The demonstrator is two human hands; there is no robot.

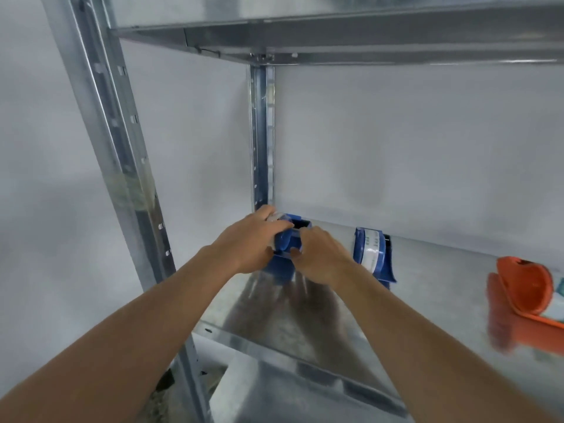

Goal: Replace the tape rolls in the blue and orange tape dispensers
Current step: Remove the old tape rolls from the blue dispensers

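A blue tape dispenser [288, 239] stands near the back left corner of the metal shelf [427, 300]. My left hand [247, 242] grips its left side, fingers curled over a clear tape roll [276, 217] at the top. From the right, my right hand [320, 257] holds the same dispenser, with its thumb on the blue front. A second blue dispenser [374, 254] with a white tape roll stands just to the right. An orange dispenser [528, 290] lies at the right edge, partly cut off.
An upper metal shelf [335, 35] hangs overhead. Steel uprights rise at the front left [122, 148] and the back corner [262, 138]. A white wall lies behind. The shelf's front lip [274, 346] runs below my forearms.
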